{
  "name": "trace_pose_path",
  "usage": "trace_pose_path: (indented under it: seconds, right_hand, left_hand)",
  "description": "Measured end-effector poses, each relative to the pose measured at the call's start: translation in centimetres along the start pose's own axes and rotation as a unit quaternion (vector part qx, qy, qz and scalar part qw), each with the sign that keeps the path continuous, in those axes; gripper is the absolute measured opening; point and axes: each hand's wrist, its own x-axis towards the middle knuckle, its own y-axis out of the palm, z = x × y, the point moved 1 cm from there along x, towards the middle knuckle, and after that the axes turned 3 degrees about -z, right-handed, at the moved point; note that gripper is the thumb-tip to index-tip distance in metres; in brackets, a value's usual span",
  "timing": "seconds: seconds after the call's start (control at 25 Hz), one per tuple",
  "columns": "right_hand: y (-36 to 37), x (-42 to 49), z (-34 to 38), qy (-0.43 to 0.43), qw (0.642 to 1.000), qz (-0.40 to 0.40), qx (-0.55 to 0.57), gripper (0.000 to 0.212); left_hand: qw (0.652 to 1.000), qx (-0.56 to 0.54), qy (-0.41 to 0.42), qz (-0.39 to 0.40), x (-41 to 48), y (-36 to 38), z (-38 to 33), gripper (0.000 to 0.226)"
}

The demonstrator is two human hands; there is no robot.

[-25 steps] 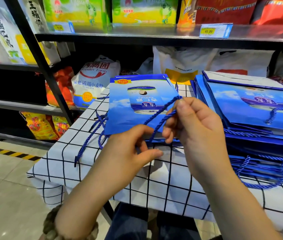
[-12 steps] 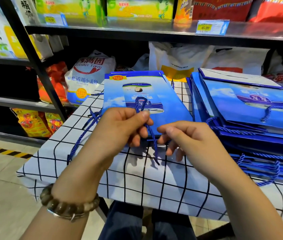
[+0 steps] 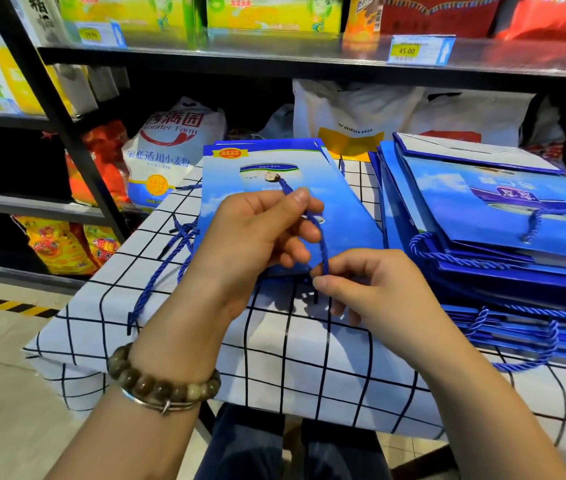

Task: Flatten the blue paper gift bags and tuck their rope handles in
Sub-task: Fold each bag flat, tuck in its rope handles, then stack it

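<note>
While the flattened blue gift bag lies face up at the middle of the checked worktop, both hands hold its rope handle over its near edge. The left hand pinches the rope's 12 o'clock end between thumb and forefinger. The right hand pinches its 6 o'clock end, the other fingers curled. At 3 o'clock, just beside this bag, sits a stack of blue bags, handles spilling out. At 9 o'clock, loose ropes trail across the cloth. A bead bracelet circles the left wrist.
</note>
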Motion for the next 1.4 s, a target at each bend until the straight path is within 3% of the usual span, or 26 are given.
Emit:
trace_pose_path:
  seconds: [0.08, 0.12, 0.16, 0.2, 0.24, 0.32, 0.44, 0.64, 0.8, 0.92, 1.04, 1.2, 1.4]
  right_hand:
    - [-0.2, -0.3, 0.3, -0.038, 0.996, -0.083, 0.012, 0.023]
    - [-0.4, -0.5, 0.6, -0.071, 0.989, -0.133, 0.009, 0.026]
    - [-0.5, -0.7, 1.0, -0.106, 0.979, -0.174, -0.001, 0.029]
    - [-0.6, -0.7, 1.5, -0.137, 0.970, -0.202, -0.012, 0.031]
    - [-0.7, -0.7, 1.9, -0.155, 0.964, -0.217, -0.016, 0.033]
    - [-0.7, -0.5, 2.0, -0.148, 0.963, -0.225, 0.007, 0.032]
    - [-0.5, -0.3, 1.4, -0.109, 0.975, -0.193, 0.026, 0.023]
    - [0.6, 0.0, -0.5, -0.087, 0.984, -0.138, -0.079, 0.025]
    - [1.5, 0.4, -0.8, -0.082, 0.983, -0.119, -0.111, 0.022]
    - [1.8, 0.6, -0.6, -0.084, 0.984, -0.125, -0.092, 0.024]
    - [1.8, 0.6, -0.3, -0.073, 0.988, -0.135, -0.030, 0.024]
    - [1.7, 0.5, 0.0, -0.040, 0.992, -0.119, 0.014, 0.025]
    - [1.4, 0.6, -0.1, -0.021, 0.995, -0.097, -0.032, 0.027]
  left_hand:
    - [0.996, 0.080, 0.041, -0.018, 0.3, 0.0, 0.8, 0.016]
    - [0.975, 0.201, 0.088, -0.024, 0.5, -0.1, 1.7, 0.020]
    - [0.920, 0.362, 0.147, -0.013, 0.6, -0.1, 2.8, 0.025]
    - [0.842, 0.500, 0.201, 0.006, 0.5, 0.0, 3.5, 0.030]
    - [0.778, 0.577, 0.246, 0.026, 0.5, 0.1, 4.2, 0.032]
    - [0.736, 0.616, 0.274, 0.051, 0.2, 0.2, 4.3, 0.034]
    - [0.769, 0.588, 0.234, 0.092, -0.4, -1.4, 3.1, 0.040]
    - [0.739, 0.585, 0.315, 0.113, -2.6, -5.0, 2.8, 0.031]
    - [0.756, 0.546, 0.347, 0.097, -3.5, -5.4, 3.3, 0.016]
    - [0.720, 0.560, 0.403, 0.074, -3.6, -5.3, 3.8, 0.014]
    - [0.686, 0.579, 0.439, 0.039, -3.6, -4.9, 4.0, 0.027]
    - [0.661, 0.596, 0.456, 0.010, -3.7, -4.5, 4.1, 0.033]
    - [0.651, 0.595, 0.471, -0.013, -3.7, -4.5, 4.7, 0.043]
